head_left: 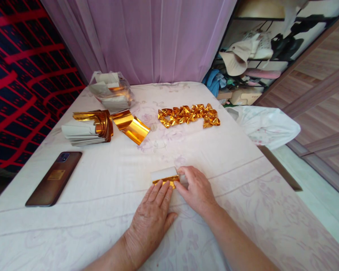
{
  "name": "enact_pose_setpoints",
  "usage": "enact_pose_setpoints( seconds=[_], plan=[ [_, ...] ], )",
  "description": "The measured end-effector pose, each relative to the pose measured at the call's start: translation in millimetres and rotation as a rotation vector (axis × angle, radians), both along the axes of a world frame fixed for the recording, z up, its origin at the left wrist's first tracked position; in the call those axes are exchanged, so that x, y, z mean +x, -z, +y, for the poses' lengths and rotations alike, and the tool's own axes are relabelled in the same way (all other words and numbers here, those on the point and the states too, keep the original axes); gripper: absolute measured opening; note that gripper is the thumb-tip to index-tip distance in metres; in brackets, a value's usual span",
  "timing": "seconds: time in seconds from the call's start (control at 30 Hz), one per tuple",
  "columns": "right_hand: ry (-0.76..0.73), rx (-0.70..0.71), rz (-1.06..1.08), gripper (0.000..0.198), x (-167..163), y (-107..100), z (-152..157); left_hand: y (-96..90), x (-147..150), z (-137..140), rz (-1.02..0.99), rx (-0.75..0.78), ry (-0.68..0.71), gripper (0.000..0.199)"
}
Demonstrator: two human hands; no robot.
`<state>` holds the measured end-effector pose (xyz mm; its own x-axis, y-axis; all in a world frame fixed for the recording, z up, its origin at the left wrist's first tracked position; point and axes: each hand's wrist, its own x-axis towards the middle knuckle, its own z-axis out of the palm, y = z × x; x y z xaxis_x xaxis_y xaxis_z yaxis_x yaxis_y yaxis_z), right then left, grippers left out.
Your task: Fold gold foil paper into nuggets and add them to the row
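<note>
1. Gold-and-white folded paper lies on the tabletop, just beyond the left hand, long axis crosswise, right end slightly farther out.
2. Flat, palm down, the left hand presses fingertips on its near gold edge.
3. At its right end, the right hand curls thumb and forefinger; whether they pinch, I cannot tell.

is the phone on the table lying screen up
No, the phone lies face down, with its back facing up.
</note>
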<state>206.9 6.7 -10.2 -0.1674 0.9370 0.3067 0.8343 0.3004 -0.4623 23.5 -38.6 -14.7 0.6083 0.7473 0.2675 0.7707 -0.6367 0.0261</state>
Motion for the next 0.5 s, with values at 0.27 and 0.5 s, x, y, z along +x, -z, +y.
enact_pose_setpoints(
  seconds=[0.27,0.5],
  plan=[
    [-0.059,-0.018,0.041,0.004,3.8,-0.2,-0.2,2.4,1.0,-1.4,0.021,-0.005,-0.024,0.055],
    [-0.051,-0.003,0.001,0.004,2.2,0.5,-0.6,1.1,1.6,-0.6,-0.006,-0.028,-0.028,0.056]
  ],
)
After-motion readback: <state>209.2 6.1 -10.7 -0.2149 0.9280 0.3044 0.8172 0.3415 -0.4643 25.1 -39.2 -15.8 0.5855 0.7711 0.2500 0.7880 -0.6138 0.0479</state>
